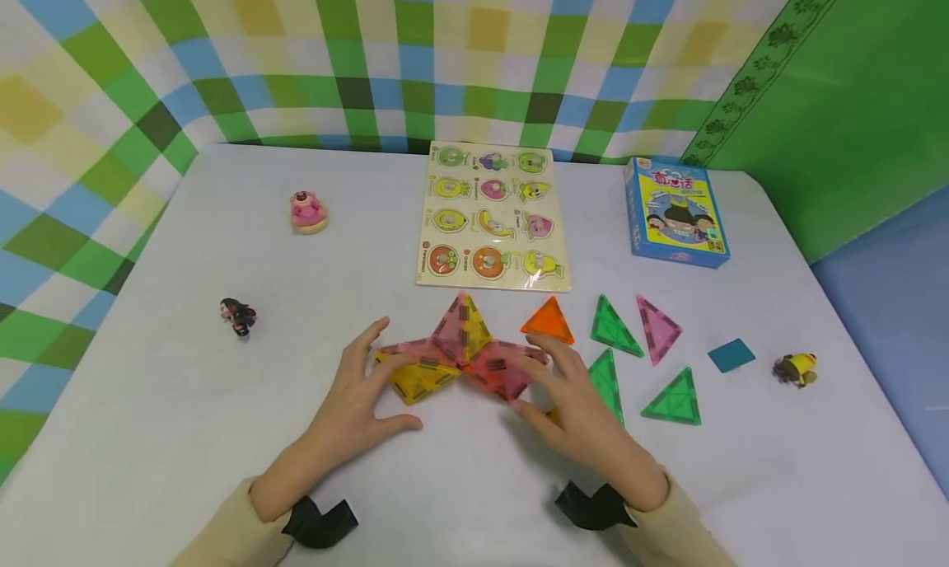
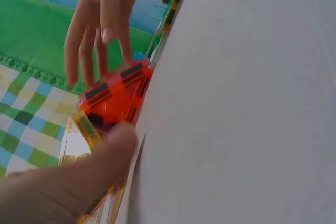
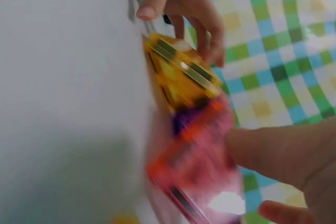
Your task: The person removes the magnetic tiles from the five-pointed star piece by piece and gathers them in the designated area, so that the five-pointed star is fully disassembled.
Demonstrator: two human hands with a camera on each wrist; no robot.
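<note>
Here your left hand (image 1: 356,402) and right hand (image 1: 586,419) flank the magnetic-tile cluster (image 1: 460,353), just in front of the fruit peg puzzle (image 1: 492,217), fingers spread and lightly curved against its yellow and red outer pieces rather than clasped round them. You seem mid-assembly, folding panels up into a solid; next probably calls for gently raising both sides together. The wrist views are blurred, so whether the edges have joined can't be told.

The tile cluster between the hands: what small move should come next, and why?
Probably fold the flat side tiles upward. The left hand touches the yellow tile, the right hand the red tile, and only the middle pyramid stands.
</note>
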